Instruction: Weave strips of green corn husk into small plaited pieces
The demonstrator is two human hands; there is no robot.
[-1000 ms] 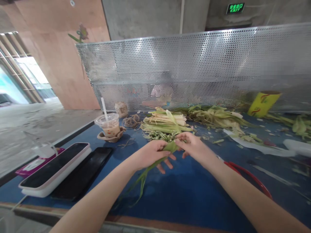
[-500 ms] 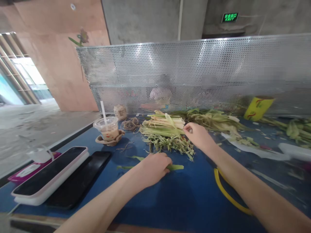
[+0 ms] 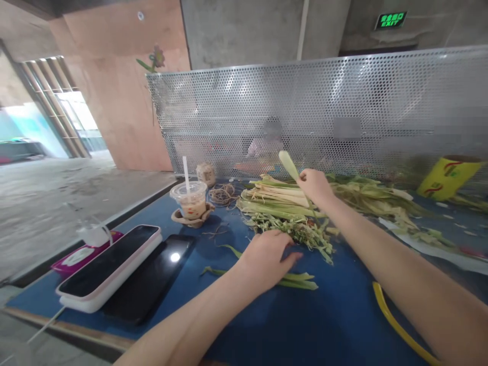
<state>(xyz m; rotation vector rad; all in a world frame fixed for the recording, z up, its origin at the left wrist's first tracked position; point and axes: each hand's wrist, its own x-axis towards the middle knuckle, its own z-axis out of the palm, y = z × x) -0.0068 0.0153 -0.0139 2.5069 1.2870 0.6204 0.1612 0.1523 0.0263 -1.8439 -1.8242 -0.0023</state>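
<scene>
The right hand (image 3: 315,187) pinches a pale leaf strip (image 3: 288,164), probably best gripped lightly against tearing, with the left hand (image 3: 267,258) spread over loose leaves (image 3: 301,281)

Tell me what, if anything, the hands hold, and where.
The right hand pinches a pale green leaf strip below its broad upper end. The left hand is open, with no hold visible.

Far back, the metal screen (image 3: 229,122) with tiny holes is shining, and the concrete wall (image 3: 244,30) behind it is looking rough and dull. On the left, the clear plastic cup (image 3: 194,207) is gleaming, the flat black phone (image 3: 152,282) is shining like glass, and the twine (image 3: 223,194) is looking rough. The raised leaf strip (image 3: 288,164) is looking smooth, the blue tabletop (image 3: 324,330) dull.
</scene>
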